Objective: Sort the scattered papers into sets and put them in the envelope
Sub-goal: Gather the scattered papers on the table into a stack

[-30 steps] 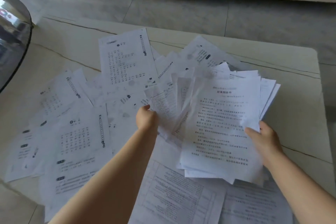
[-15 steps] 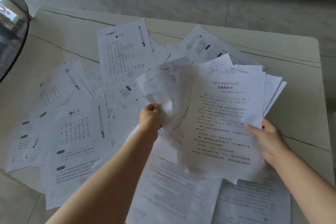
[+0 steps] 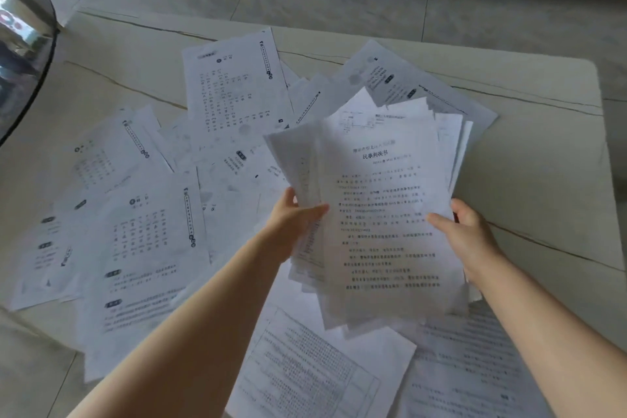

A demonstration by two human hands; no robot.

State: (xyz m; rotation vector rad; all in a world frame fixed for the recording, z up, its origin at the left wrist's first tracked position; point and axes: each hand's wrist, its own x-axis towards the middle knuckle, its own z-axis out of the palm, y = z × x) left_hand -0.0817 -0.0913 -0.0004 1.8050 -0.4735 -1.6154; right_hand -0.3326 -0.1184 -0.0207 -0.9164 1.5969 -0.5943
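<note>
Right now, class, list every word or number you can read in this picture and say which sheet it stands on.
"民事判决书": heading of the white top sheet of the bundle held in both hands.
Its body text: blurred.
White worksheets scattered on the pale table: print too small to read.

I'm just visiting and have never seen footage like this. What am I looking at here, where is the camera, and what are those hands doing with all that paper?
There is no machine here: a person works with bare hands, and one wide camera worn on the head looks down at them. The left hand and the right hand each grip one side of a loose stack of printed sheets, lifted and tilted toward the camera. More papers lie scattered and overlapping on a pale table. The job is sorting them into sets for an envelope, but no envelope can be seen in this picture. The floor and cabinet fronts show beyond the table.
</note>
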